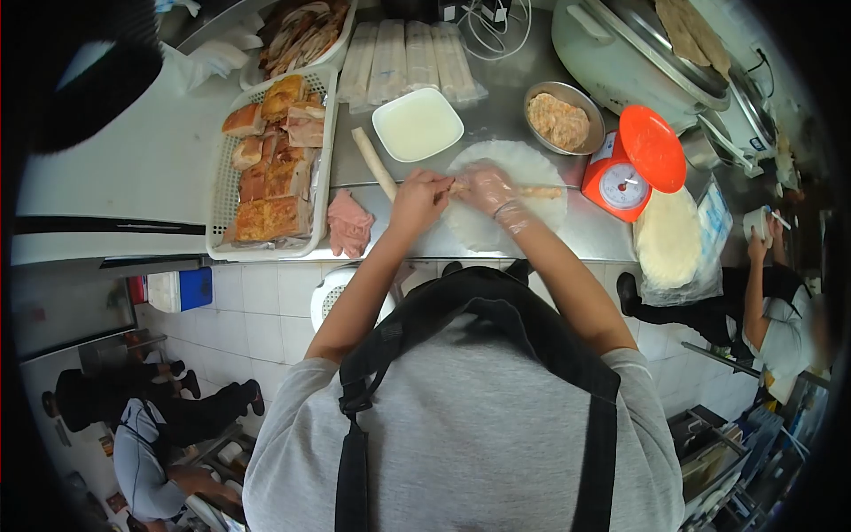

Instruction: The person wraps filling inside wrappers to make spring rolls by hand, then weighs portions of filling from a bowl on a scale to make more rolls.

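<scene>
A thin, translucent round wrapper (483,232) lies flat on the steel counter in front of me. Across it runs a narrow strip of orange-pink filling (542,191). My right hand (489,189), in a clear plastic glove, curls over the left part of that strip, fingers pressed down on it. At the wrapper's left edge is my bare left hand (420,200), its fingertips pinched together close to the right hand; what they pinch is hidden. A pale finished roll (374,163) lies just beyond the left hand. Near it sits a white square bowl (417,125) of whitish liquid.
At right are a metal bowl of filling paste (558,121), a red kitchen scale (622,182) and stacked round wrappers (667,235). A basket (326,168) of roasted meat, a pink glove (350,222) and bagged rolls (406,58) stand left and behind. Other people work nearby.
</scene>
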Available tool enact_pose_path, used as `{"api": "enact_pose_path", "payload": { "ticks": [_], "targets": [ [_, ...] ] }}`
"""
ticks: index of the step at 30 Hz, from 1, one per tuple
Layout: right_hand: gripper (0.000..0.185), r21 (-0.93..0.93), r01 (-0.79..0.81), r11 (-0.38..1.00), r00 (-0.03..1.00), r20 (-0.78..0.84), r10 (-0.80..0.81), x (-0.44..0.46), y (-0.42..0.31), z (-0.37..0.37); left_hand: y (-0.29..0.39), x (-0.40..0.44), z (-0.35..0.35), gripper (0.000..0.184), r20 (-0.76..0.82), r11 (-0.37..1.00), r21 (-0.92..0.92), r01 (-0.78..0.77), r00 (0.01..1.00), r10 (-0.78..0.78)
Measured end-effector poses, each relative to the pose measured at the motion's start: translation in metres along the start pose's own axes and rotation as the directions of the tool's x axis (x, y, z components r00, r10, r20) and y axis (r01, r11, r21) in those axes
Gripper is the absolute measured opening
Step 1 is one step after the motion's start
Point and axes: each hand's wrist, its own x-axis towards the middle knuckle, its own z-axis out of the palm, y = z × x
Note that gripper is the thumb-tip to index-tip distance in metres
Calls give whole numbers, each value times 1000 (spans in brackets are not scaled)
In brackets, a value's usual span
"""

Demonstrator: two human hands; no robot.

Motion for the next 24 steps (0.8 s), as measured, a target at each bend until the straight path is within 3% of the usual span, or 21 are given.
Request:
{"api": "enact_pose_path", "payload": {
  "ticks": [4,7,10,12,19,22,24],
  "targets": [
    [37,1,-2,1000,999,48,2,-7,7,-10,15,11,4,32,-90,993,-117,-22,996,11],
    [35,-5,-78,997,994,79,78,-11,14,-16,-1,19,15,31,101,977,-205,62,994,-42],
    [34,-1,-94,996,991,100,94,-18,30,-21,-8,21,14,31,229,985,-164,59,973,-20],
    [34,27,-29,999,997,69,27,-28,40,-29,-9,21,14,31,218,987,-153,46,976,-12],
    [33,-13,-93,996,991,95,94,-47,64,-57,-8,21,16,50,165,997,-81,-18,986,31],
    [32,-4,-121,993,988,97,121,-55,74,-63,1,23,12,57,221,986,-142,87,974,-54],
    [32,24,-126,992,989,82,124,-62,87,-63,1,23,11,56,224,990,-123,66,974,-37]
  ]
}}
